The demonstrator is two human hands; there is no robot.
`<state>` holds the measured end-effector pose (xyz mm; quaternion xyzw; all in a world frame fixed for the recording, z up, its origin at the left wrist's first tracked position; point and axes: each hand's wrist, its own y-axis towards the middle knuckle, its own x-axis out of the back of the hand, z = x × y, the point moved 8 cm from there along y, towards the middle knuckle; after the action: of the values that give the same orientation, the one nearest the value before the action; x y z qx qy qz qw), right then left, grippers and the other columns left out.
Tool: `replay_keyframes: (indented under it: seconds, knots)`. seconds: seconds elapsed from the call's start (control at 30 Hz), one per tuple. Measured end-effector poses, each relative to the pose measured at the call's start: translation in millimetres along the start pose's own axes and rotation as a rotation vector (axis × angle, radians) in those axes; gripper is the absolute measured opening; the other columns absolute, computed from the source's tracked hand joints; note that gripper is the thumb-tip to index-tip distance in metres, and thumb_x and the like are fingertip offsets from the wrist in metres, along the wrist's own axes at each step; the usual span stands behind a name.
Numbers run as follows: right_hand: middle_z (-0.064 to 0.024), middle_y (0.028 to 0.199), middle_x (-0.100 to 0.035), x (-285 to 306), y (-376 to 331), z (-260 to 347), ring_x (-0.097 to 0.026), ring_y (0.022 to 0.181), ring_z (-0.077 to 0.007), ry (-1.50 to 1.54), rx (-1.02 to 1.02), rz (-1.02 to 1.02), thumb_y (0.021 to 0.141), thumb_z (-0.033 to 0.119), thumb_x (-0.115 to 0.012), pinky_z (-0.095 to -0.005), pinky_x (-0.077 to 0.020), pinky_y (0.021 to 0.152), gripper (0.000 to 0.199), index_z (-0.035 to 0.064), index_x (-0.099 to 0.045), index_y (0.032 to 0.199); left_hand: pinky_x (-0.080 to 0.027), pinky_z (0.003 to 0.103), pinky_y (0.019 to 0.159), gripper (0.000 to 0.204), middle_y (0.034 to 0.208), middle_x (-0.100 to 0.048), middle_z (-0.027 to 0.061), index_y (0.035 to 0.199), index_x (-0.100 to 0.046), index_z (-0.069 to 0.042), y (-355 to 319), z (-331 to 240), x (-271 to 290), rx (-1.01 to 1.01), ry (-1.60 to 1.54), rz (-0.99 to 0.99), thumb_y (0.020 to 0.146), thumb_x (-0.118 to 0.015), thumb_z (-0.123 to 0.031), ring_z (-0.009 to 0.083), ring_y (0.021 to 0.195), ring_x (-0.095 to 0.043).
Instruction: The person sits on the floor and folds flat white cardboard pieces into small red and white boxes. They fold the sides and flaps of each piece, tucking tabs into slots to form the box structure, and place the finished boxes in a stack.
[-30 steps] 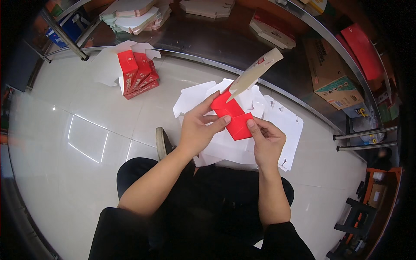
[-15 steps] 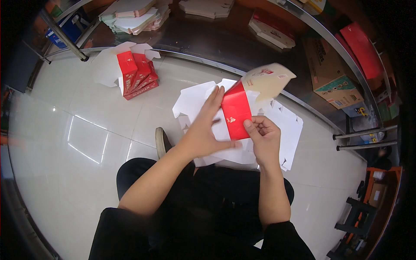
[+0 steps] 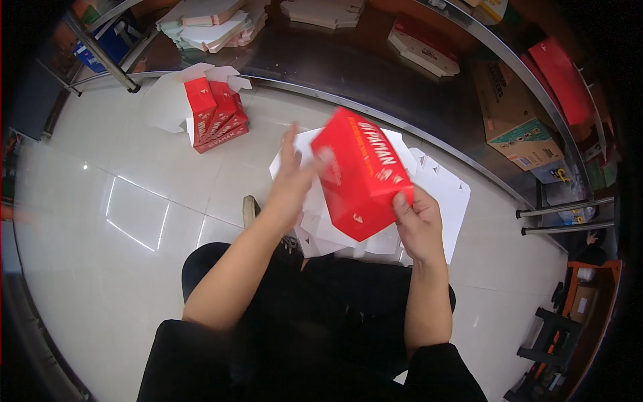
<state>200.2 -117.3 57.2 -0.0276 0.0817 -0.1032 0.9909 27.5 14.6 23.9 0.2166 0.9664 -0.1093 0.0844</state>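
A red cardboard food box (image 3: 362, 175) with white and orange print is tilted up in front of me, its front and side faces showing. My right hand (image 3: 420, 224) pinches its lower right corner, thumb on top. My left hand (image 3: 291, 177) is at the box's left side with fingers apart, slightly smeared by motion; whether its fingertips touch the box I cannot tell. Below the box lies a pile of flat white box blanks (image 3: 439, 194) on the floor, partly hidden by it.
Several red folded boxes (image 3: 216, 114) with open white flaps stand on the floor at the far left. Beyond is a low metal shelf (image 3: 315, 57) bearing stacks of flat card (image 3: 211, 27). Brown cartons (image 3: 512, 107) stand at the right, and a shelf leg (image 3: 566, 209) juts in.
The box has turned and opened from a flatter piece into a box shape, its printed red face now toward me. My left hand has drawn back leftward; my right hand keeps its pinch.
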Motion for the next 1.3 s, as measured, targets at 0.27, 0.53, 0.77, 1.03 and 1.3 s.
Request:
replay_keyframes:
  seconds: [0.27, 0.53, 0.77, 1.03, 1.3]
  knots:
    - [-0.0119, 0.128, -0.065, -4.6, 0.7, -1.8, -0.061, 0.116, -0.0205, 0.469, 0.099, -0.008, 0.106, 0.025, -0.053, -0.0379, -0.0474, 0.1, 0.038, -0.0038, -0.06, 0.13, -0.041, 0.039, 0.11, 0.081, 0.147, -0.053, 0.0216, 0.148, -0.049, -0.004, -36.7, -17.9, -58.4, -0.359, 0.299, 0.369, 0.076, -0.084, -0.017, 0.0333, 0.135, -0.052]
    - [-0.0104, 0.105, -0.073, 29.8, -6.3, 15.2, -0.065, 0.094, -0.015, 0.064, 0.159, -0.336, 0.101, 0.019, -0.064, -0.0324, -0.0508, 0.089, 0.028, -0.0058, -0.069, 0.112, -0.044, 0.041, 0.11, 0.07, 0.145, -0.056, 0.0168, 0.142, -0.057, -0.007, -38.1, -26.3, -55.0, -0.558, 0.472, 0.373, 0.074, -0.076, -0.005, 0.0346, 0.136, -0.052]
    - [-0.0113, 0.095, -0.073, 38.6, -11.5, 14.3, -0.065, 0.086, -0.0137, 0.208, 0.088, -0.354, 0.093, 0.011, -0.074, -0.0288, -0.0508, 0.081, 0.018, -0.0054, -0.072, 0.102, -0.028, 0.051, 0.121, 0.067, 0.146, -0.055, 0.0154, 0.141, -0.058, -0.009, -44.9, -32.8, -60.6, -0.722, 0.597, 0.261, 0.076, -0.073, -0.005, 0.0374, 0.138, -0.049]
    - [-0.0069, 0.085, -0.07, 11.8, -12.1, 2.0, -0.061, 0.078, -0.011, 0.024, 0.241, -0.524, 0.088, 0.009, -0.079, -0.0263, -0.0482, 0.075, 0.03, -0.0047, -0.065, 0.111, -0.028, 0.05, 0.12, 0.07, 0.139, -0.061, 0.0184, 0.143, -0.055, -0.004, -46.4, -30.5, -51.0, -0.686, 0.484, 0.132, 0.075, -0.073, -0.002, 0.0306, 0.131, -0.058]
    - [-0.0018, 0.076, -0.063, 13.1, 2.9, -43.6, -0.049, 0.065, -0.0084, 0.109, -0.097, -0.425, 0.095, 0.026, -0.074, -0.0239, -0.0391, 0.062, 0.036, -0.0022, -0.062, 0.115, -0.047, 0.042, 0.108, 0.065, 0.132, -0.064, 0.0213, 0.139, -0.056, 0.0, -39.6, -17.5, -49.5, -0.513, 0.337, 0.119, 0.077, -0.073, -0.002, 0.0316, 0.127, -0.06]
